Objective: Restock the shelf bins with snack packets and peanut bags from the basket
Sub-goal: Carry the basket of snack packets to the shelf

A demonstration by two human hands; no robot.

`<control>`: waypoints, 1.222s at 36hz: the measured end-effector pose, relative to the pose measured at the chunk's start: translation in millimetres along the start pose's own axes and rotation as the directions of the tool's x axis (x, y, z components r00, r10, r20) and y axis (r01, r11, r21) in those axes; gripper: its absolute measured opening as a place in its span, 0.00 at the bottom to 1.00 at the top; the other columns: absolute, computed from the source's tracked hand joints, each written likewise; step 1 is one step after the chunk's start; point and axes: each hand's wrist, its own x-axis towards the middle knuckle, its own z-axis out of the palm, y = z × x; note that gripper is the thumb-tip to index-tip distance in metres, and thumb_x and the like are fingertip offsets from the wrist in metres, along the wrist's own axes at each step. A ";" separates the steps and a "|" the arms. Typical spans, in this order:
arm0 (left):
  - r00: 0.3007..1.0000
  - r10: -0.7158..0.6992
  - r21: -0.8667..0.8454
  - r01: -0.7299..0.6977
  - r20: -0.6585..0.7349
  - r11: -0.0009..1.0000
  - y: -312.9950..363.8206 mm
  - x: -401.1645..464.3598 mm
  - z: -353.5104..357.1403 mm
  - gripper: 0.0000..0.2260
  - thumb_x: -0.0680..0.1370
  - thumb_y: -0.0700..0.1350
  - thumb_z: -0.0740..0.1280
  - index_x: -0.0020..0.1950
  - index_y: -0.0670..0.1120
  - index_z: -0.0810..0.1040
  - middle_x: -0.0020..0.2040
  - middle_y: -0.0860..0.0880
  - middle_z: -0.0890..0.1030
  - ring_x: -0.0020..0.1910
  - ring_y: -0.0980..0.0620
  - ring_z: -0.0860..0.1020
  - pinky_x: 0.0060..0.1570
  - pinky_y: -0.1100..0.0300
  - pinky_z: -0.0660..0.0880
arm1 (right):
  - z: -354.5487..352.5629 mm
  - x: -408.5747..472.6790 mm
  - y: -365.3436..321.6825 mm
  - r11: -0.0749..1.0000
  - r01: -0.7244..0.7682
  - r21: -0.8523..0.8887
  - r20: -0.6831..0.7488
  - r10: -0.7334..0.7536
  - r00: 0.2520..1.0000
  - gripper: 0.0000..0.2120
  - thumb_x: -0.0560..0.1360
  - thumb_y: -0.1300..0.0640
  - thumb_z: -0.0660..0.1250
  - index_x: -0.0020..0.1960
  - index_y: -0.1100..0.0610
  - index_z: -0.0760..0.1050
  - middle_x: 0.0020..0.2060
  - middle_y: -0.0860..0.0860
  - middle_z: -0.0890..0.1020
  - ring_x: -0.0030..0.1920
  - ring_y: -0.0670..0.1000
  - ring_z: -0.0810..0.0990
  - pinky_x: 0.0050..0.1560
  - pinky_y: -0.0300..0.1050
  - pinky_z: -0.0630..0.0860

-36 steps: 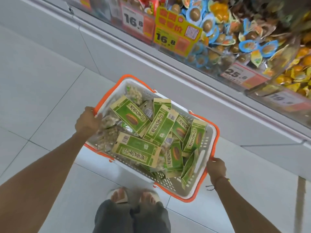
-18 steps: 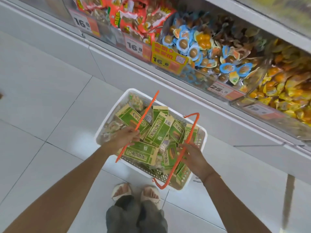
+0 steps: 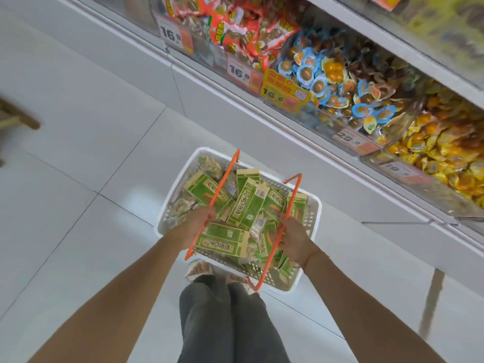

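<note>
Two raised orange handles (image 3: 222,197) are crossing over the white basket (image 3: 167,205), leaving an open lane between them down to the green packets (image 3: 246,203). The left hand (image 3: 196,224) and right hand (image 3: 293,237) are gripping those handles, blocking the basket's 9 and 3 o'clock sides. Toward 1 o'clock, the shelf bins (image 3: 366,153) are standing open-topped, already heaped with snacks.
</note>
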 end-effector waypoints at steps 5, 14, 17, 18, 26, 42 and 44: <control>0.997 -0.073 -0.110 0.071 -0.018 0.991 -12.7 -64.1 -20.8 0.07 0.80 0.46 0.60 0.48 0.43 0.73 0.34 0.49 0.72 0.30 0.55 0.66 0.32 0.65 0.66 | 14.6 -60.5 -13.2 0.992 -0.016 -0.128 0.041 0.021 0.999 0.13 0.82 0.60 0.53 0.47 0.51 0.74 0.25 0.49 0.66 0.28 0.48 0.62 0.33 0.42 0.63; 0.988 -0.132 -0.432 0.083 -0.084 0.898 -39.6 -220.5 -57.3 0.16 0.82 0.52 0.54 0.40 0.46 0.72 0.34 0.49 0.71 0.31 0.53 0.67 0.34 0.60 0.64 | 60.3 -168.8 -31.3 0.920 -0.018 -0.391 0.187 0.098 0.977 0.12 0.82 0.58 0.54 0.56 0.54 0.76 0.23 0.47 0.68 0.26 0.46 0.63 0.31 0.41 0.63; 0.979 -0.140 -0.487 0.051 -0.148 0.872 -36.9 -264.2 -71.6 0.16 0.82 0.50 0.55 0.38 0.45 0.71 0.32 0.48 0.71 0.31 0.53 0.67 0.35 0.61 0.65 | 86.1 -194.0 -38.0 0.889 0.005 -0.457 0.242 0.119 0.963 0.11 0.81 0.60 0.55 0.54 0.60 0.75 0.31 0.51 0.71 0.23 0.45 0.64 0.31 0.42 0.62; 0.974 -0.146 -0.507 0.039 -0.171 0.861 -37.6 -274.3 -78.9 0.16 0.82 0.49 0.56 0.37 0.44 0.72 0.33 0.48 0.71 0.32 0.53 0.67 0.35 0.62 0.65 | 95.6 -200.7 -40.6 0.877 0.018 -0.480 0.259 0.122 0.958 0.09 0.81 0.60 0.56 0.51 0.60 0.75 0.33 0.53 0.71 0.23 0.46 0.64 0.32 0.42 0.62; 0.950 -0.182 -0.600 -0.008 -0.255 0.800 -33.0 -321.1 -158.9 0.14 0.83 0.46 0.55 0.39 0.45 0.71 0.35 0.48 0.70 0.33 0.52 0.67 0.34 0.60 0.64 | 193.4 -242.5 -62.0 0.823 0.084 -0.562 0.331 0.130 0.935 0.16 0.82 0.55 0.55 0.39 0.59 0.72 0.31 0.54 0.74 0.17 0.45 0.66 0.34 0.44 0.65; 0.954 -0.108 -0.568 -0.074 -0.280 0.819 48.0 -314.3 -383.8 0.11 0.81 0.47 0.58 0.40 0.45 0.70 0.33 0.50 0.71 0.31 0.53 0.68 0.35 0.59 0.66 | 426.7 -286.1 -116.2 0.835 0.186 -0.518 0.271 -0.047 0.962 0.10 0.81 0.56 0.59 0.41 0.56 0.70 0.28 0.50 0.68 0.27 0.47 0.64 0.29 0.40 0.62; 0.951 -0.097 -0.547 -0.084 -0.294 0.833 69.0 -309.8 -410.5 0.11 0.81 0.46 0.58 0.40 0.46 0.71 0.32 0.50 0.71 0.30 0.53 0.67 0.34 0.59 0.65 | 452.9 -286.7 -127.2 0.852 0.172 -0.494 0.264 -0.041 0.964 0.10 0.81 0.56 0.58 0.42 0.56 0.69 0.28 0.50 0.68 0.28 0.48 0.64 0.30 0.41 0.62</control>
